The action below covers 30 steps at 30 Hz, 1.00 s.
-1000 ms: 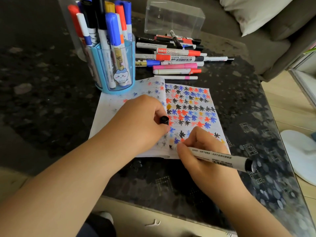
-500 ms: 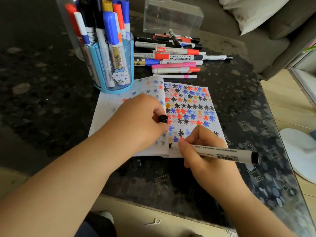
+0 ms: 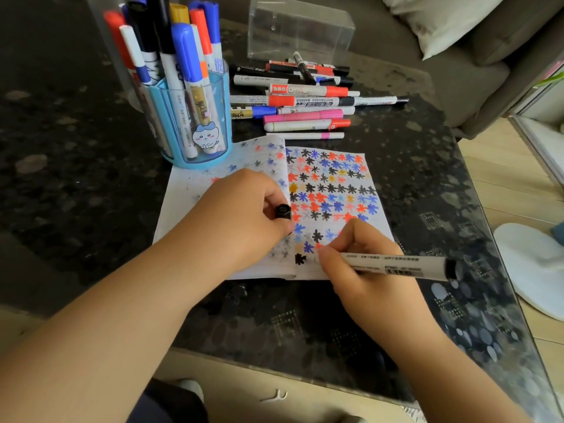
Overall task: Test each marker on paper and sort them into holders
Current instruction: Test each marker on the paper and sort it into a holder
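An open notebook [image 3: 370, 166] covered in coloured star marks lies on the dark table. My right hand [image 3: 363, 270] grips a white marker [image 3: 396, 265] with a black end, its tip at the page's lower edge beside a fresh black star [image 3: 300, 258]. My left hand [image 3: 241, 215] rests on the left page and pinches a black cap [image 3: 283, 211]. A blue holder [image 3: 195, 129] full of upright markers stands behind the notebook at the left. A pile of loose markers [image 3: 305, 102] lies behind the notebook. Further back stands a clear holder [image 3: 299, 29].
The table's front edge [image 3: 274, 370] runs just below my forearms. A grey sofa with a pale cushion [image 3: 442, 19] sits at the back right. On the wood floor to the right lies a white slipper [image 3: 534, 264]. A white floss pick [image 3: 276, 395] lies below.
My right hand has shifted a little right along the page's lower edge with the marker, and a black star now shows at the tip. My left hand stays on the page.
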Each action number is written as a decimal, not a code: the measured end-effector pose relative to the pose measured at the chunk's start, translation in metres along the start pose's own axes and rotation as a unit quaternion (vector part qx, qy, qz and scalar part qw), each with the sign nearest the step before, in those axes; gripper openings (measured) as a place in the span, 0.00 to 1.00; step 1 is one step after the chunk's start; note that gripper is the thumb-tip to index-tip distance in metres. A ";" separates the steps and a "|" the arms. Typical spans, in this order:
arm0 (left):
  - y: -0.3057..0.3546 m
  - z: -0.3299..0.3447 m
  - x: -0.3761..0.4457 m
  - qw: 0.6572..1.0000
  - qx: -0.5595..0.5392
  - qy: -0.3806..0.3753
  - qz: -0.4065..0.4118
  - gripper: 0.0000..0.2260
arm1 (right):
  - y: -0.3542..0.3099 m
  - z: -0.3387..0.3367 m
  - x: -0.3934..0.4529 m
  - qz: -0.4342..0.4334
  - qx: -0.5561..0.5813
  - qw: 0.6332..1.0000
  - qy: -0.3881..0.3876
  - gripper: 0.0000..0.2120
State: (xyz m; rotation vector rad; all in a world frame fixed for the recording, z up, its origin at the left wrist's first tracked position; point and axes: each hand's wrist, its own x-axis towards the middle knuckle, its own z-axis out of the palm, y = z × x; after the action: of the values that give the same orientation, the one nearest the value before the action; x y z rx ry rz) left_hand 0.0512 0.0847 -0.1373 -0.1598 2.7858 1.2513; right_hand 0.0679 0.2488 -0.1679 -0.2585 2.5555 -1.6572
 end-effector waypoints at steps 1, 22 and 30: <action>0.000 -0.001 0.000 1.000 -0.018 0.001 -0.008 0.05 | -0.001 -0.003 0.000 0.012 0.027 1.000 0.008 0.11; 0.025 -0.005 -0.016 0.872 -0.450 -0.188 -0.037 0.11 | -0.039 -0.037 0.005 -0.026 0.228 0.971 0.070 0.14; 0.033 0.005 -0.024 0.896 -0.435 -0.089 0.016 0.10 | -0.044 -0.022 0.012 0.016 0.319 0.943 0.098 0.14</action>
State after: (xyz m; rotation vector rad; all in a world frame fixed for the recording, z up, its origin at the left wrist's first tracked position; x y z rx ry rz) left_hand 0.0704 0.1121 -0.1131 -0.0427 1.8880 2.2829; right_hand 0.0569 0.2489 -0.1184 0.0005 1.9553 -2.4744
